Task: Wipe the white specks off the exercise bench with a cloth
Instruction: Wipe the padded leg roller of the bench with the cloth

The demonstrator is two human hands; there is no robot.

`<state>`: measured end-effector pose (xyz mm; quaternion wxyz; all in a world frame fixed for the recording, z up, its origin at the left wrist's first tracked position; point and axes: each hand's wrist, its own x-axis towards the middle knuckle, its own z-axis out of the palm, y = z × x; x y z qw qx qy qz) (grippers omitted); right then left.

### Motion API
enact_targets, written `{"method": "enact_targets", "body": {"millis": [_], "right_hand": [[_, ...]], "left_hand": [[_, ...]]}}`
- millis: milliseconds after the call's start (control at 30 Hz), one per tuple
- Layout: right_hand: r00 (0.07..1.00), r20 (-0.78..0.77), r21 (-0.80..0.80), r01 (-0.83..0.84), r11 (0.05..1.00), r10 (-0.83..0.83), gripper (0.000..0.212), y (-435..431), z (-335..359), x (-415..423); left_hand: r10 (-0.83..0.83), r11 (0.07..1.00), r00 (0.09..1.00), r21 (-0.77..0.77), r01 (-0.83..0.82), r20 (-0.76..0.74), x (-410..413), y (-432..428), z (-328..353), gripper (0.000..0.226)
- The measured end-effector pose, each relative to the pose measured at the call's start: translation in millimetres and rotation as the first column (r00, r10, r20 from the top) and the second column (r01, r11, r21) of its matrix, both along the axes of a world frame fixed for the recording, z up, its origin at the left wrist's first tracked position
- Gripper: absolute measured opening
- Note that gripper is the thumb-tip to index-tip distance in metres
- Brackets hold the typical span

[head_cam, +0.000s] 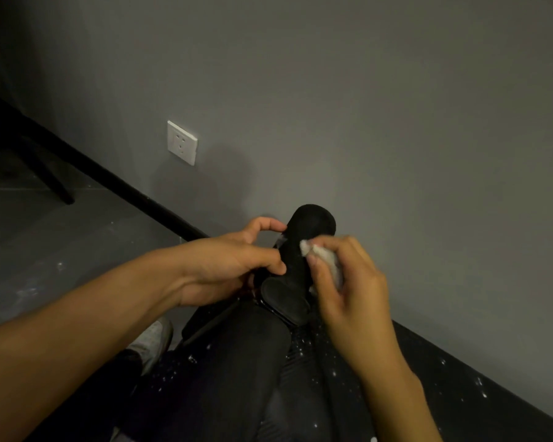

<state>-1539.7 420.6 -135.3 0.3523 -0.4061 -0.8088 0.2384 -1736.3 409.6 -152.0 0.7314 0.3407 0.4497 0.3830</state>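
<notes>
Head view: the right hand (348, 282) has its fingers and thumb curled round a bunched white cloth (324, 260) and pinches it against the right flank of the exercise bench's black padded roller (310, 228). Just across the roller from that grip, the left hand (233, 266) grips the roller's left side, with the thumb pressed on the padding and the forefinger arched over to touch it higher up. A small pale smear shows on the roller between the forefinger tip and the cloth.

Below the two grips a round black end cap (284, 298) faces the camera. Beneath it a dark trouser leg (237, 362) covers much of the bench. White specks (304, 342) are scattered on the black surface under the right wrist and further off to its right. A pale shoe (154, 339) lies below the left forearm.

Beyond the hands stands a grey wall (364, 106). A white socket (182, 142) sits up and left of the left hand, with a black skirting (125, 183) under it. A dark furniture leg (50, 177) stands well apart at far left.
</notes>
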Motion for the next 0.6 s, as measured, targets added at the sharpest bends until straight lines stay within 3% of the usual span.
{"method": "enact_targets", "body": {"millis": [133, 267, 367, 500, 600], "right_hand": [[0.996, 0.006, -0.071, -0.084, 0.994, 0.084, 0.012, -20, 0, 12], [0.997, 0.038, 0.013, 0.074, 0.997, -0.074, 0.013, 12, 0, 6], [0.993, -0.063, -0.108, 0.089, 0.990, -0.096, 0.012, 13, -7, 5], [0.993, -0.108, -0.201, -0.064, 0.978, 0.042, 0.012, -21, -9, 18], [0.997, -0.060, -0.179, -0.049, 0.983, 0.039, 0.013, -12, -3, 16]], "left_hand": [[-0.021, 1.000, 0.998, 0.023, 0.022, -0.053, -2, -2, 1, 0.071], [-0.019, 0.996, 0.989, 0.079, 0.031, -0.146, 1, -2, 4, 0.067], [-0.020, 0.994, 0.982, 0.103, 0.040, -0.188, 0, -4, 5, 0.067], [-0.032, 0.997, 0.991, 0.060, 0.040, -0.128, 1, -4, 9, 0.052], [0.032, 0.999, 0.999, 0.021, -0.032, -0.017, 5, 0, 8, 0.049]]}}
